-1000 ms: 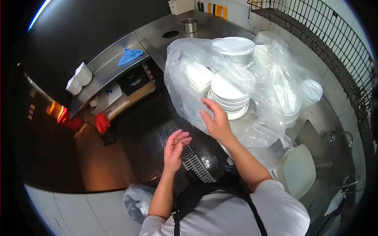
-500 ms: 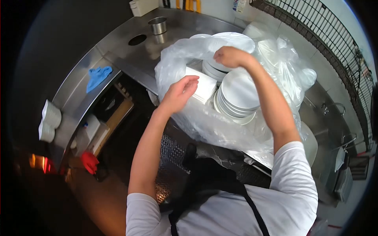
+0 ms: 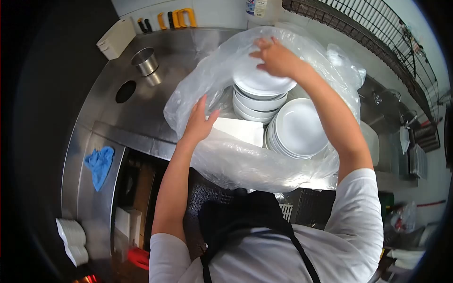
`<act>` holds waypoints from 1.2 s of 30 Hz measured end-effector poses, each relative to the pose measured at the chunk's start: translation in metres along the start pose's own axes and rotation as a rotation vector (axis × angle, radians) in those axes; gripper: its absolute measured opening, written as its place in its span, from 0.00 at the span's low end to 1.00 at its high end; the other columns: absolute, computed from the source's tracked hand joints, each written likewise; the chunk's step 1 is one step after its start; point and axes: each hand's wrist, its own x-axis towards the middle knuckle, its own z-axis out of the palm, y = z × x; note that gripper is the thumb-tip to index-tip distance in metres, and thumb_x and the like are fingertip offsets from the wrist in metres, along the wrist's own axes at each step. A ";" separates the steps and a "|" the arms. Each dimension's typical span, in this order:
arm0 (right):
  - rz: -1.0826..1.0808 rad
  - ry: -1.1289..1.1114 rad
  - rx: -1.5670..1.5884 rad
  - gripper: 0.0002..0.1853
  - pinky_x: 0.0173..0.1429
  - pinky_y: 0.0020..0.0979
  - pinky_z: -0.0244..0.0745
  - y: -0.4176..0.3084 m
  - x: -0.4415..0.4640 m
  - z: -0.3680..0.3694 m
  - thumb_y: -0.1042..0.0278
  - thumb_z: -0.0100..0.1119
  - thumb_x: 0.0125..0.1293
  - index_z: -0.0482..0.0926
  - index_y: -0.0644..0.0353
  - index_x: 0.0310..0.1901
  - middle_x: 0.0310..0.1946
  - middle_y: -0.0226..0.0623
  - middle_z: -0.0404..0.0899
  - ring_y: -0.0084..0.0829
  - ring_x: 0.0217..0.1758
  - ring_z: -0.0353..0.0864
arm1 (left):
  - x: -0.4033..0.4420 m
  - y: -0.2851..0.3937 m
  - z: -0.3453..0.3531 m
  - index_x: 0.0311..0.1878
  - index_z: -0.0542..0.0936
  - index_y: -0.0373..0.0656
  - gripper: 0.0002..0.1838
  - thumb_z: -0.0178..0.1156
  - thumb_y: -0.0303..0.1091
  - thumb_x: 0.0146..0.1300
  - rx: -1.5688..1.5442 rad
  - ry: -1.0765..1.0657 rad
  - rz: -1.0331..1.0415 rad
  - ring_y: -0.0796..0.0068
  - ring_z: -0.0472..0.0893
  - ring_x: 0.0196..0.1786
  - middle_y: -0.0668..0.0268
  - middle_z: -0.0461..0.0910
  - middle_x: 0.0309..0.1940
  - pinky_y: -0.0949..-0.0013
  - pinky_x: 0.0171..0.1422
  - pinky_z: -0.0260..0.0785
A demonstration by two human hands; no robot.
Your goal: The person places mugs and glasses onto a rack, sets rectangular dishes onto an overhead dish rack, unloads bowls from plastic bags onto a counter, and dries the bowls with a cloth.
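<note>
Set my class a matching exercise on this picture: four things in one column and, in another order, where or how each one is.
Column one
1. plastic bag
2. cloth
3. metal pot
4. right hand

Column two
A. near the dark round hole
B. over the far white stack
C. see-through, around the white dishes
D. crumpled and blue

Pairs: 1-C, 2-D, 3-A, 4-B

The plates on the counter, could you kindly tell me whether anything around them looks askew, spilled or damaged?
I see no spill or breakage. Mildly odd: the plastic around the plates is loose and crumpled, and the blue cloth lies bunched, not folded, on the left-hand ledge.
</note>
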 end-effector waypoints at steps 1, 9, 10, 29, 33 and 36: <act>-0.066 0.129 0.042 0.19 0.76 0.50 0.59 -0.019 -0.014 -0.002 0.64 0.64 0.65 0.80 0.56 0.57 0.64 0.50 0.73 0.47 0.70 0.69 | 0.004 -0.015 0.002 0.75 0.61 0.37 0.34 0.56 0.46 0.72 -0.035 -0.019 -0.006 0.49 0.61 0.76 0.45 0.62 0.73 0.58 0.78 0.53; 0.731 0.288 0.721 0.15 0.61 0.44 0.73 -0.235 -0.134 0.063 0.75 0.62 0.64 0.78 0.66 0.52 0.54 0.54 0.77 0.54 0.57 0.77 | -0.023 -0.108 0.031 0.68 0.70 0.34 0.24 0.45 0.41 0.78 -0.527 -0.058 -0.077 0.57 0.70 0.70 0.49 0.72 0.66 0.63 0.74 0.59; 0.815 0.303 0.702 0.17 0.63 0.43 0.72 -0.246 -0.141 0.081 0.75 0.62 0.64 0.77 0.67 0.54 0.56 0.55 0.75 0.55 0.59 0.76 | -0.027 -0.115 0.033 0.69 0.69 0.34 0.25 0.47 0.42 0.78 -0.558 -0.073 -0.092 0.58 0.70 0.71 0.49 0.72 0.67 0.63 0.74 0.59; 1.326 0.435 0.815 0.18 0.41 0.36 0.76 -0.106 -0.089 0.062 0.55 0.61 0.67 0.80 0.65 0.45 0.34 0.44 0.81 0.33 0.34 0.81 | 0.121 0.021 0.035 0.54 0.75 0.36 0.26 0.57 0.53 0.72 -0.434 -0.390 -0.160 0.79 0.78 0.38 0.66 0.81 0.38 0.71 0.37 0.70; 1.308 0.425 0.916 0.29 0.41 0.37 0.77 -0.047 -0.104 0.142 0.48 0.57 0.70 0.71 0.60 0.64 0.44 0.44 0.81 0.35 0.35 0.81 | 0.128 0.055 0.030 0.56 0.72 0.31 0.27 0.63 0.47 0.68 -0.620 -0.324 -0.239 0.77 0.78 0.37 0.60 0.80 0.41 0.73 0.38 0.73; 1.284 0.490 1.057 0.26 0.27 0.33 0.73 -0.027 -0.103 0.162 0.47 0.55 0.73 0.69 0.58 0.63 0.39 0.37 0.78 0.29 0.28 0.77 | 0.139 0.053 0.038 0.56 0.71 0.30 0.24 0.67 0.36 0.65 -0.732 -0.374 -0.290 0.76 0.79 0.34 0.58 0.79 0.44 0.73 0.37 0.74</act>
